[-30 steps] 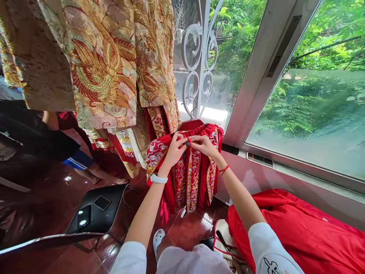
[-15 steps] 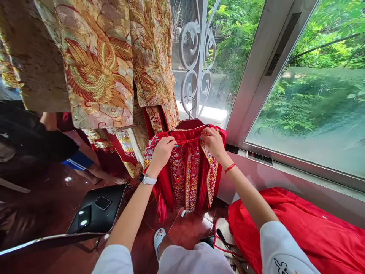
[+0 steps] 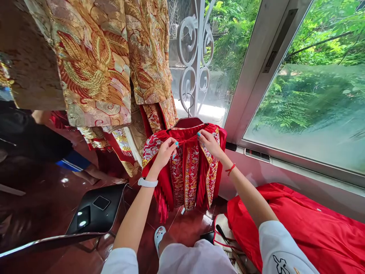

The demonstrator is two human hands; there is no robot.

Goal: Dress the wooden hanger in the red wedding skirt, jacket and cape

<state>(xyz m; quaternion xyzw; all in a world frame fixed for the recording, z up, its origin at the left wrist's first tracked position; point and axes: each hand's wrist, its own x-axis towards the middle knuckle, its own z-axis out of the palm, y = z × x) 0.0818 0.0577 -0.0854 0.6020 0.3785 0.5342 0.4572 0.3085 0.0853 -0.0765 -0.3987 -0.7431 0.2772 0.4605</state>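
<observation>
A red embroidered skirt (image 3: 188,179) hangs from a dark red hanger (image 3: 188,121) by the window. My left hand (image 3: 165,152) is closed on the skirt's waistband left of centre, a white band on that wrist. My right hand (image 3: 210,144) pinches the waistband right of centre, with a red string round its wrist. A thin red tie cord (image 3: 185,142) runs taut between the two hands. The skirt's panels with gold and silver embroidery hang down to just above the floor.
Gold and red embroidered robes (image 3: 94,64) hang at upper left. Another person's legs (image 3: 82,167) show behind them. A black chair (image 3: 94,213) stands at lower left on the red tiled floor. Red cloth (image 3: 299,228) lies at lower right under the window (image 3: 308,99).
My hands were together at the middle of the waistband a second ago. They have since drawn apart along it, and the view has shifted slightly.
</observation>
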